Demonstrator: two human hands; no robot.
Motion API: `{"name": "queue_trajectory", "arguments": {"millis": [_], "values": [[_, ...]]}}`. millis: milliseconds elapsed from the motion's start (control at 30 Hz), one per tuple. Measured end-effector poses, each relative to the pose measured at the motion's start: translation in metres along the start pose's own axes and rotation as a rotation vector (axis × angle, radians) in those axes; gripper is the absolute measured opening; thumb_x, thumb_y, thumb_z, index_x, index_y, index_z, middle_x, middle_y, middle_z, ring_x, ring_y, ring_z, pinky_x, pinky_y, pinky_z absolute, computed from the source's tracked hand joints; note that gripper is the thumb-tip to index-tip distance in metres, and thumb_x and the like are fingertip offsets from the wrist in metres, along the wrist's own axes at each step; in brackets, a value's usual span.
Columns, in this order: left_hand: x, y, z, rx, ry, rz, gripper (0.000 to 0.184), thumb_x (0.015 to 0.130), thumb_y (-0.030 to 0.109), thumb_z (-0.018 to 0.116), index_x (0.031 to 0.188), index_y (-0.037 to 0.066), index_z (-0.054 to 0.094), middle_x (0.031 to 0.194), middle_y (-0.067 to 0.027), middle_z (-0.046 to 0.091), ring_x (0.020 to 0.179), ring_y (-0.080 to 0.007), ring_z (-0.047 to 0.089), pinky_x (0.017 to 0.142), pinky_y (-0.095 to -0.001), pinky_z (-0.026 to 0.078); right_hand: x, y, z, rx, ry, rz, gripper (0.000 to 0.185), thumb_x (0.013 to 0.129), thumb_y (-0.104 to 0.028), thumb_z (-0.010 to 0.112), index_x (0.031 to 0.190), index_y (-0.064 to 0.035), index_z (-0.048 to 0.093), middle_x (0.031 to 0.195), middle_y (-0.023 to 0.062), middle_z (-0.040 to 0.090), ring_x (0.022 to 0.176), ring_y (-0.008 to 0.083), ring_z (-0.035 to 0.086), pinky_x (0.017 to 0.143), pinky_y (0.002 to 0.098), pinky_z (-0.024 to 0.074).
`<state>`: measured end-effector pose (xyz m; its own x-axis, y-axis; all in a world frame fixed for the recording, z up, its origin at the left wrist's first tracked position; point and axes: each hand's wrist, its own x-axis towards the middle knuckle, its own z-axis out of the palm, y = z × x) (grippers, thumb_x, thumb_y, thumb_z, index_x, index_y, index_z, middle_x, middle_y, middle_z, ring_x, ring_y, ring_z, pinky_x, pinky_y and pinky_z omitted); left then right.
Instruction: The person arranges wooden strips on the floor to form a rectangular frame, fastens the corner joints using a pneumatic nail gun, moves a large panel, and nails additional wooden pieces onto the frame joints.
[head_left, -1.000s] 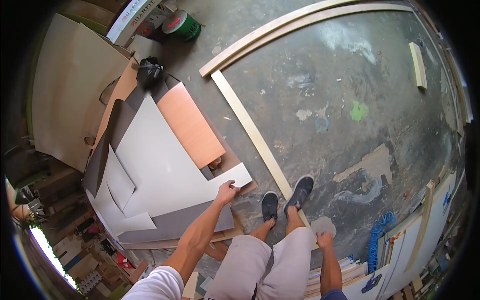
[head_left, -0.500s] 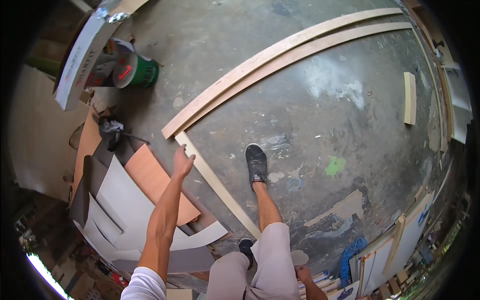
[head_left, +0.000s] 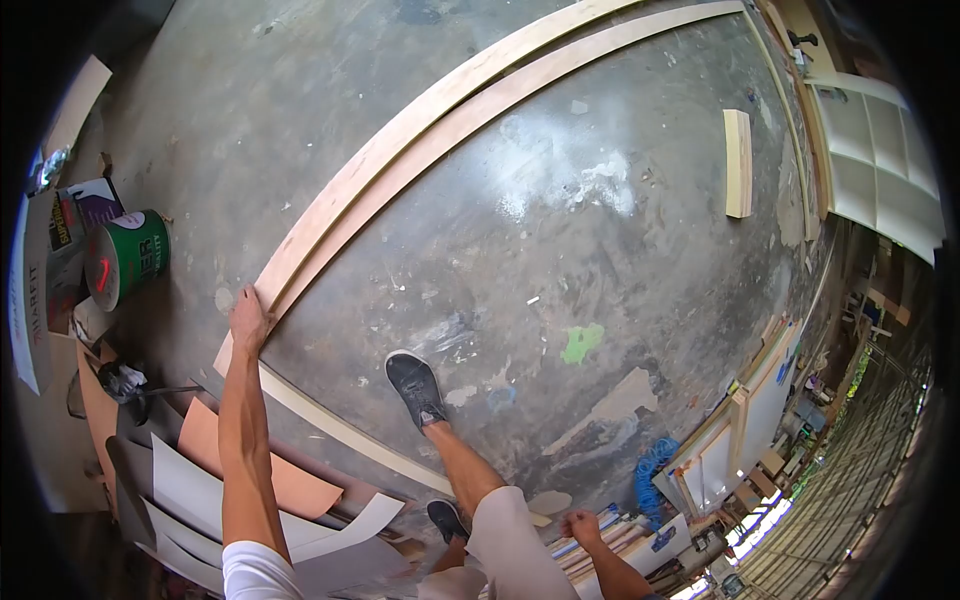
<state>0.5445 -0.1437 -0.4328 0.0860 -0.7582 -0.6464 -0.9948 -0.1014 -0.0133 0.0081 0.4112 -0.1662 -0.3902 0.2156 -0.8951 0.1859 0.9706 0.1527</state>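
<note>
My left hand [head_left: 250,318] is at the near end of two long, pale wooden boards lying side by side on the floor. Its fingers close over the outer wooden board [head_left: 400,128] near that end. The inner wooden board [head_left: 420,163] runs just beside it, its tip partly hidden by the hand. A third wooden strip [head_left: 340,425] extends from below the hand toward my feet. My right hand [head_left: 580,527] hangs low beside my leg, fingers curled, with nothing visible in it, apart from the boards.
A green can [head_left: 135,255] and a white carton [head_left: 32,300] stand at left. Sheet offcuts [head_left: 300,480] lie below my left arm. A short wood block [head_left: 738,163] rests at right. Coiled blue hose [head_left: 655,470] and leaning panels [head_left: 715,475] sit at lower right.
My left hand has moved from the third strip up to the end of the outer board and closed on it. My view has shifted right, and my right hand stays low.
</note>
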Motion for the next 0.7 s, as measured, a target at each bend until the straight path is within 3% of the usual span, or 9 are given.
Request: {"name": "queue_trajectory", "arguments": {"millis": [100, 167, 333, 433, 533, 600, 667, 700], "values": [[0.009, -0.017, 0.007, 0.042, -0.054, 0.02, 0.058, 0.074, 0.014, 0.078, 0.12, -0.002, 0.047, 0.119, -0.0211, 0.055, 0.111, -0.0399, 0.057, 0.094, -0.0488, 0.048, -0.002, -0.01, 0.017, 0.081, -0.069, 0.015, 0.019, 0.094, -0.014, 0.057, 0.094, 0.0039, 0.065, 0.076, 0.0122, 0.068, 0.058, 0.0176, 0.065, 0.053, 0.0301, 0.055], [0.019, -0.039, 0.032, 0.163, 0.05, 0.112, 0.052, 0.079, 0.015, 0.073, 0.118, -0.006, 0.046, 0.119, -0.024, 0.052, 0.112, -0.0419, 0.053, 0.093, -0.0489, 0.047, 0.002, -0.01, 0.024, 0.009, -0.11, -0.009, 0.02, 0.095, -0.016, 0.058, 0.097, 0.003, 0.065, 0.079, 0.0136, 0.069, 0.064, 0.0206, 0.069, 0.057, 0.0315, 0.0574], [-0.046, -0.032, -0.056, 0.103, 0.149, 0.342, 0.051, 0.079, 0.019, 0.071, 0.114, -0.008, 0.046, 0.114, -0.0253, 0.05, 0.109, -0.0428, 0.05, 0.091, -0.047, 0.046, -0.006, -0.001, 0.031, 0.061, -0.089, -0.085, 0.018, 0.095, -0.014, 0.058, 0.096, 0.0027, 0.066, 0.08, 0.0126, 0.069, 0.064, 0.02, 0.069, 0.058, 0.0313, 0.0573], [-0.12, -0.028, -0.12, 0.056, 0.261, 0.547, 0.054, 0.075, 0.026, 0.075, 0.109, -0.005, 0.046, 0.105, -0.0238, 0.049, 0.102, -0.0419, 0.05, 0.087, -0.0469, 0.046, -0.03, 0.006, 0.027, 0.109, -0.071, -0.183, 0.018, 0.095, -0.014, 0.058, 0.095, 0.0029, 0.066, 0.08, 0.0127, 0.07, 0.065, 0.0203, 0.069, 0.058, 0.0312, 0.0573], [-0.212, -0.006, -0.184, -0.016, 0.191, 0.571, 0.062, 0.067, 0.035, 0.08, 0.106, -0.002, 0.048, 0.098, -0.0214, 0.051, 0.093, -0.0411, 0.054, 0.081, -0.0472, 0.047, -0.069, 0.022, 0.017, 0.123, -0.025, -0.254, 0.018, 0.094, -0.013, 0.059, 0.096, 0.0033, 0.067, 0.08, 0.014, 0.07, 0.065, 0.0215, 0.069, 0.057, 0.0319, 0.0578], [-0.295, 0.027, -0.224, -0.228, 0.144, 0.485, 0.064, 0.067, 0.035, 0.08, 0.107, -0.003, 0.048, 0.102, -0.0246, 0.054, 0.097, -0.0438, 0.056, 0.083, -0.0485, 0.047, -0.096, 0.054, 0.006, 0.203, -0.006, -0.26, 0.019, 0.093, -0.013, 0.061, 0.097, 0.0038, 0.067, 0.079, 0.0147, 0.07, 0.063, 0.0219, 0.07, 0.056, 0.0328, 0.0582], [-0.375, 0.069, -0.253, -0.252, 0.044, 0.359, 0.072, 0.068, 0.036, 0.081, 0.114, -0.008, 0.047, 0.105, -0.0317, 0.063, 0.1, -0.0468, 0.062, 0.086, -0.0481, 0.051, -0.11, 0.101, -0.001, 0.261, 0.02, -0.27, 0.021, 0.092, -0.015, 0.063, 0.096, 0.0049, 0.067, 0.079, 0.0154, 0.07, 0.063, 0.0226, 0.07, 0.055, 0.0338, 0.0586], [-0.416, 0.086, -0.261, -0.338, 0.043, 0.428, 0.072, 0.068, 0.036, 0.082, 0.112, -0.009, 0.047, 0.101, -0.0325, 0.064, 0.097, -0.0462, 0.064, 0.085, -0.0478, 0.051, -0.117, 0.13, -0.004, 0.29, 0.022, -0.289, 0.022, 0.092, -0.017, 0.064, 0.096, 0.005, 0.067, 0.078, 0.0149, 0.07, 0.062, 0.0221, 0.069, 0.054, 0.0338, 0.0582]]}}
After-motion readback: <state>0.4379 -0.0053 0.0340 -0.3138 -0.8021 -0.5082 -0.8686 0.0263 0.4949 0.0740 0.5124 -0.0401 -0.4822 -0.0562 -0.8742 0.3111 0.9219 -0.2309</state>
